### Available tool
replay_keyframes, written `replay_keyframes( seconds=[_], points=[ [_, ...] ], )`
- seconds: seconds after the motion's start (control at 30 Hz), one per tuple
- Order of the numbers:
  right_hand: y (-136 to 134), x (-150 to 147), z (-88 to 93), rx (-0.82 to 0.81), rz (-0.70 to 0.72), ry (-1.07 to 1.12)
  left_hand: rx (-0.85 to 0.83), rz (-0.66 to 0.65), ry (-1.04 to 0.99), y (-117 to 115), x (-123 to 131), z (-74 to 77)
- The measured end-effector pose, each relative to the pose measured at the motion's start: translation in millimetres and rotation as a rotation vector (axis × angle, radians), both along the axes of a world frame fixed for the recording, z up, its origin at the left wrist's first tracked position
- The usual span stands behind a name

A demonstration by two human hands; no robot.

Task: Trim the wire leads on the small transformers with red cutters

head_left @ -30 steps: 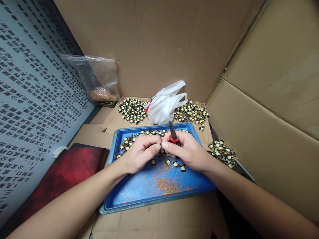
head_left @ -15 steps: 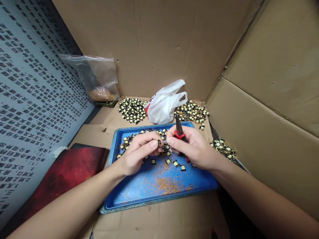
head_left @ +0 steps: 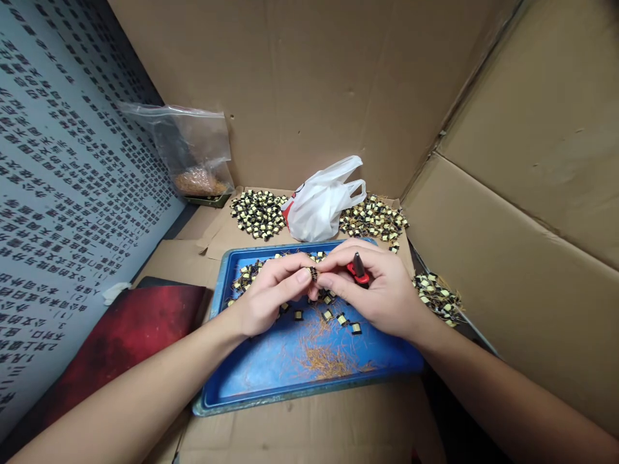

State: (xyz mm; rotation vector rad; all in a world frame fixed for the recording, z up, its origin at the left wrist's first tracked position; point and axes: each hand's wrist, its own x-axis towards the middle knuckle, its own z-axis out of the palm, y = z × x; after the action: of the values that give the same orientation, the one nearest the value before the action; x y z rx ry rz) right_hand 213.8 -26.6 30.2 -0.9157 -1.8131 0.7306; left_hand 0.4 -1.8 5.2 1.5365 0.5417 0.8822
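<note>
Over the blue tray (head_left: 271,380) my two hands meet. My left hand (head_left: 271,293) pinches a small black-and-yellow component (head_left: 313,273) between thumb and fingers. My right hand (head_left: 382,290) is closed round red-handled pliers (head_left: 358,268), whose dark tip points up and away, and its thumb and forefinger touch the same component. Several more components (head_left: 338,317) and a heap of cut copper wire ends (head_left: 324,361) lie on the tray under my hands.
Behind the tray are a left pile of components (head_left: 256,214), a white plastic bag (head_left: 322,200) and a right pile (head_left: 372,219); a third pile (head_left: 435,296) lies to the right. A clear bag of wire scraps (head_left: 196,154) stands back left. Cardboard walls enclose everything; a red mat (head_left: 120,328) lies left.
My right hand has turned, so the pliers lie flatter and lower in it. Both hands rose slightly and stay together on the small component.
</note>
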Motion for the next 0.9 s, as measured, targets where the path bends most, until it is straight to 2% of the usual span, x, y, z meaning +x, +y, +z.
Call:
replay_keyframes(
  seconds=[0.3, 0.77, 0.9],
  points=[
    [-2.6, -1.7, 12.2, -0.32, 0.076, 0.058, 0.059, -0.009, 0.009, 0.7, 1.1, -1.0],
    [-3.9, -5.1, 11.0, -0.38, 0.097, 0.066, 0.147, -0.004, 0.099, 1.7, 2.1, 1.5],
    [-1.0, 0.9, 15.2, -0.481, 0.224, 0.047, 0.224, -0.017, 0.172, 2.2, 0.8, 3.5]
  ],
)
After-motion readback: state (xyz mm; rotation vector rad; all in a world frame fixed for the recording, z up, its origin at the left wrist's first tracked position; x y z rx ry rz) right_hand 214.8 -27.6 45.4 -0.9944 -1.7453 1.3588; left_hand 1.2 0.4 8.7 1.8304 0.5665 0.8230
